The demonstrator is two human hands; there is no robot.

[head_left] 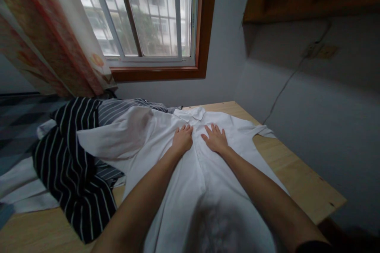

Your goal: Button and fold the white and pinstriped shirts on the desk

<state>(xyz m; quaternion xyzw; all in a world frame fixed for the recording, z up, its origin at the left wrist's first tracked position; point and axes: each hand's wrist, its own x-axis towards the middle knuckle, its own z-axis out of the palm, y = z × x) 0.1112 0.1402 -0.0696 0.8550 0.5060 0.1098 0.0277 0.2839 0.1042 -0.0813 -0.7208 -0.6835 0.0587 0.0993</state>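
Observation:
A white collared shirt (204,162) lies front side up across a wooden board, its collar at the far end toward the window. My left hand (183,139) presses flat on the chest of the shirt, left of the button placket, with fingers stretched forward. On the other side of the placket rests my right hand (215,138), palm down and fingers spread. Neither hand grips the cloth. The shirt's left-lying sleeve drapes over striped clothing; the other sleeve reaches the board's right edge. Near me, the lower part of the shirt is in shadow.
Black-and-white striped clothing (80,166) is heaped at the left, with more white cloth (26,185) beside it. The wooden board (299,170) ends near the right wall. Beyond it are a window (157,16), a floral curtain (56,35) and a hanging cord (280,91).

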